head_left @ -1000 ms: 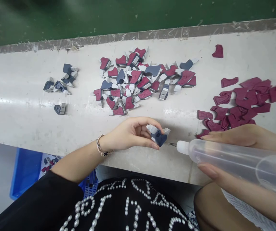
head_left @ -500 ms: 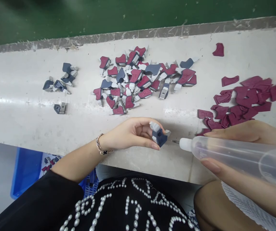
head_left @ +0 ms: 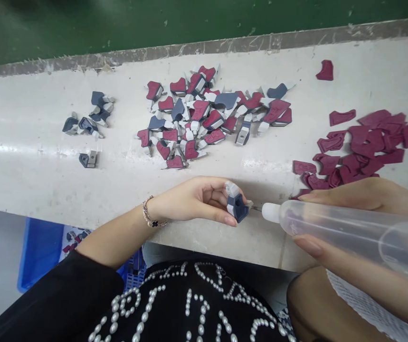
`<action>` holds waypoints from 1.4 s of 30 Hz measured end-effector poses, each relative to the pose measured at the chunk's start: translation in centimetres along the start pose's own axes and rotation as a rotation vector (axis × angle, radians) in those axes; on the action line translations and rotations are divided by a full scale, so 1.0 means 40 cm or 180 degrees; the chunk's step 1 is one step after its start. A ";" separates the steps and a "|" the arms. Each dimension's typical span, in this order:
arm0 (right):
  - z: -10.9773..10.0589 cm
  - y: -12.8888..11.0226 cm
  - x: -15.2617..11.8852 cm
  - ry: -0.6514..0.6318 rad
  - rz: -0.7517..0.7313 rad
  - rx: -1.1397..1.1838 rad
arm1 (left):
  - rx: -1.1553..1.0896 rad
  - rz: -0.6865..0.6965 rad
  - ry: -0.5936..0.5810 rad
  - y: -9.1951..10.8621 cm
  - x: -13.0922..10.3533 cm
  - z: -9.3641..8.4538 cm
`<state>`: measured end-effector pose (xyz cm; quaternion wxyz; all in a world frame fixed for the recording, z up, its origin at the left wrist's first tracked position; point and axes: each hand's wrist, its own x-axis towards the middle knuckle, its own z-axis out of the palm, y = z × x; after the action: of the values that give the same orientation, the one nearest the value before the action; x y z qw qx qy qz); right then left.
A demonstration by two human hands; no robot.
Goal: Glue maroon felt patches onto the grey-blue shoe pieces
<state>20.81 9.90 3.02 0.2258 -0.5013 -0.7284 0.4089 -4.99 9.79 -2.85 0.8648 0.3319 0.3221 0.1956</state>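
Note:
Between the thumb and fingers of my left hand (head_left: 204, 202) is a small dark blue and grey plastic part (head_left: 238, 208), its hollow side turned towards the camera. My right hand (head_left: 360, 199) is wrapped round a translucent squeeze bottle (head_left: 346, 228), lying nearly level. The bottle's white cap (head_left: 271, 212) carries a thin metal needle tip (head_left: 256, 208) that points left and lies right by the part's edge; whether it touches I cannot tell. What liquid the bottle holds does not show clearly.
A heap of maroon, blue and grey assembled parts (head_left: 200, 111) lies mid-table. Loose maroon pieces (head_left: 364, 147) are spread at the right. Several blue-grey parts (head_left: 89, 126) lie at the left. A blue bin (head_left: 42, 251) stands below the table's front edge.
The held part has turned slightly, showing more of its hollow face. The bottle has shifted a little left, so its needle tip is closer to the part.

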 end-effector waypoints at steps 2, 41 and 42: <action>0.002 -0.002 0.004 -0.0013 -0.0003 -0.0021 | 0.0019 -0.0009 -0.0007 -0.001 0.001 0.001; -0.013 -0.011 -0.014 0.0044 0.0225 -0.0098 | 0.0189 0.0287 0.0297 -0.005 0.005 -0.012; -0.016 -0.008 -0.018 0.0038 0.0231 -0.0106 | 0.0203 0.0304 0.0298 -0.005 0.005 -0.012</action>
<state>21.38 9.44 3.70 0.2068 -0.5335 -0.7151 0.4016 -5.16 9.99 -3.36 0.8275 0.3647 0.3520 0.2416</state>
